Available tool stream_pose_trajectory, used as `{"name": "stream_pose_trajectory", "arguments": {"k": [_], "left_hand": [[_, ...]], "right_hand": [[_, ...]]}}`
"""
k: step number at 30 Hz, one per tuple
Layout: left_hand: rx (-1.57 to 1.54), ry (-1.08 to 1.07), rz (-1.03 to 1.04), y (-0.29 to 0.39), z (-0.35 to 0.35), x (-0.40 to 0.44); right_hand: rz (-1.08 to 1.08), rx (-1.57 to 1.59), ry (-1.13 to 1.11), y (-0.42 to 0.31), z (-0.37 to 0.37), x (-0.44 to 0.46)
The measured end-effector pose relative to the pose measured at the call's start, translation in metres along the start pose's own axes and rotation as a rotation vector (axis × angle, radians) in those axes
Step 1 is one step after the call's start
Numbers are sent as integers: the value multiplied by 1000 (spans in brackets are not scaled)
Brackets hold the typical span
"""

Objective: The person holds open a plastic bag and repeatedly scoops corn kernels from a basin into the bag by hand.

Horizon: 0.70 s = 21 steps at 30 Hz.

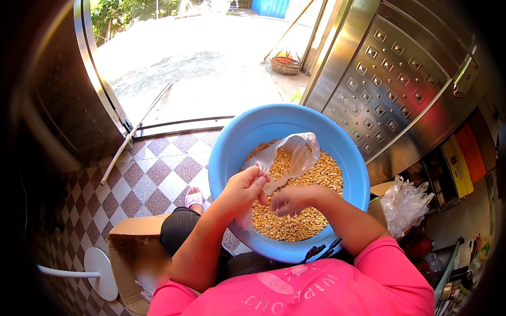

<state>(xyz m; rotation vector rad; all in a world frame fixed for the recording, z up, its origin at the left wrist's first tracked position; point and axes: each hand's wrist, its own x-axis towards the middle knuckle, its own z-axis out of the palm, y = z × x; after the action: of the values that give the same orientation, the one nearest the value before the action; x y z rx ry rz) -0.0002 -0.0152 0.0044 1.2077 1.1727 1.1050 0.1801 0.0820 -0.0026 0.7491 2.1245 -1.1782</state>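
Observation:
A clear plastic bag (298, 150) is spread across the corn kernels (300, 224) in a large blue basin (356, 174). My left hand (246, 187) pinches a gathered edge of this bag above the left part of the basin. Beside it, my right hand (292, 200) hangs low over the kernels, its fingers curled inward and pointing left. Those fingertips look pale and slightly blurred, and whatever is between them is hidden. Part of the bag droops below my left hand along the basin's inner wall.
A cardboard box (134, 226) stands on the checkered tiles at left, near a white round base (100, 274). Bunched clear plastic bags (406, 203) sit at right. A pole (137, 131) leans across the doorway sill. Outside is a wicker basket (286, 65).

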Motion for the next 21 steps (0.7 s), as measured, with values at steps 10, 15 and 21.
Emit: {"name": "stream_pose_trajectory", "arguments": {"k": [10, 15, 21], "left_hand": [[34, 11, -3, 3, 0, -2], [34, 2, -7, 3, 0, -2], [19, 1, 5, 3, 1, -2]], "right_hand": [[115, -290, -283, 0, 34, 34], [94, -209, -289, 6, 43, 40], [-25, -71, -273, -11, 17, 17]]}}
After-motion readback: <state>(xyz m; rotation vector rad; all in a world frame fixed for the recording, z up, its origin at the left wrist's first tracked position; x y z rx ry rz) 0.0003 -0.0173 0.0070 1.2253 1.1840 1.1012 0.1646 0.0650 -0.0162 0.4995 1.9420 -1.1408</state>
